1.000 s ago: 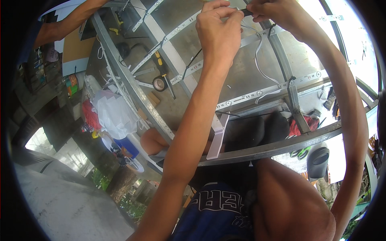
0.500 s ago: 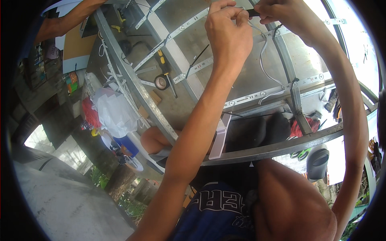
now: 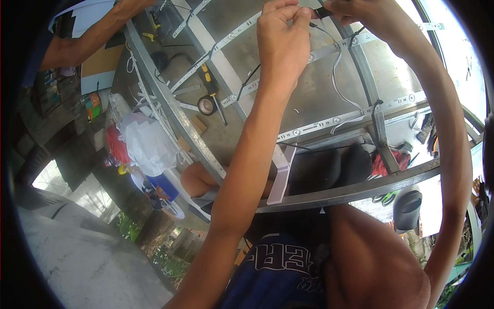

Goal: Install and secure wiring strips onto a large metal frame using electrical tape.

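A short black strip (image 3: 322, 12), which looks like electrical tape, spans the gap between my two hands at the top of the view. The thumb and fingers of my left hand (image 3: 284, 38) are pinched at its left end. My right hand (image 3: 360, 13) has its fingers closed on the other end. Just below them hangs a thin wire (image 3: 337, 64) with a dark tip near my left fingertips, running down to the LED strips. These white LED strips (image 3: 324, 124) lie across a metal frame (image 3: 368, 77), tied on with black zip ties.
Another person's arm (image 3: 92, 38) reaches in at upper left. Inside the frame lie a tape roll (image 3: 207, 105) and a screwdriver (image 3: 220, 109). A white plastic bag (image 3: 146, 144) sits to the left. Green-handled scissors (image 3: 388, 198) are at lower right. The frame's front bar (image 3: 350, 191) crosses before my legs.
My left hand has shifted slightly left, and more of the black strip and the wire's dark tip shows. The other person's arm has moved a little right.
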The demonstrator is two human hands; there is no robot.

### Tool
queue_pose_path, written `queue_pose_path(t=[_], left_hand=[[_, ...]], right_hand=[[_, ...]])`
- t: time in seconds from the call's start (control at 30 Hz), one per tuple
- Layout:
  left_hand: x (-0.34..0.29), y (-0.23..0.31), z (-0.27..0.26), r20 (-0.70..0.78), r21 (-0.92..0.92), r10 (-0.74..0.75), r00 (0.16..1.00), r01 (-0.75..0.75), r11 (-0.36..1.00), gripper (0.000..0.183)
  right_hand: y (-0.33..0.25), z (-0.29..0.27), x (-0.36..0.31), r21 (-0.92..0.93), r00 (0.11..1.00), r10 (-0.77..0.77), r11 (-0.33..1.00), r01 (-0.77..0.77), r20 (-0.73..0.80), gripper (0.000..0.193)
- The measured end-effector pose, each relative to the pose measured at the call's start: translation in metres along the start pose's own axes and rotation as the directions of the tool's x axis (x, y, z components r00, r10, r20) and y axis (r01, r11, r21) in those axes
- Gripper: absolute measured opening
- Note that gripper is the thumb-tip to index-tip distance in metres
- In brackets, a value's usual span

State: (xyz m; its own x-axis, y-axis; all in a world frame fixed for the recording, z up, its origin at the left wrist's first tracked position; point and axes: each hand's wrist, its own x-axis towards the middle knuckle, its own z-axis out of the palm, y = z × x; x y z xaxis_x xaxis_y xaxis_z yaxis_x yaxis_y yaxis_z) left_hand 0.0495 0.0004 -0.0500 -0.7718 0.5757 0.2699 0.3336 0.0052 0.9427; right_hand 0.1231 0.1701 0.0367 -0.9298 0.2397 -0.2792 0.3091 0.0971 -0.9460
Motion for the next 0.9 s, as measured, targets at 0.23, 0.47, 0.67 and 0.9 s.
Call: queue_pose_path(t=[0.23,0.47,0.67,0.9], left_hand=[[0.003,0.033,0.005,-0.026,0.268,-0.279,0.96,0.276,0.923,0.017],[-0.002,0.024,0.0,-0.042,0.222,-0.268,0.962,0.271,0.937,0.019],[0.001,0.032,0.005,-0.055,0.226,-0.295,0.954,0.3,0.927,0.018],[-0.002,0.03,0.002,-0.053,0.096,-0.307,0.95,0.311,0.946,0.016]], right_hand=[[0.004,-0.004,0.006,-0.195,0.999,-0.004,0.981,0.014,0.052,0.03],[-0.025,-0.008,-0.01,-0.22,0.989,-0.145,0.966,0.134,-0.035,0.008],[0.003,-0.019,0.003,-0.206,0.977,0.117,0.975,-0.079,0.177,0.017],[0.058,-0.011,0.026,0.268,0.924,0.217,0.914,-0.305,0.314,0.015]])
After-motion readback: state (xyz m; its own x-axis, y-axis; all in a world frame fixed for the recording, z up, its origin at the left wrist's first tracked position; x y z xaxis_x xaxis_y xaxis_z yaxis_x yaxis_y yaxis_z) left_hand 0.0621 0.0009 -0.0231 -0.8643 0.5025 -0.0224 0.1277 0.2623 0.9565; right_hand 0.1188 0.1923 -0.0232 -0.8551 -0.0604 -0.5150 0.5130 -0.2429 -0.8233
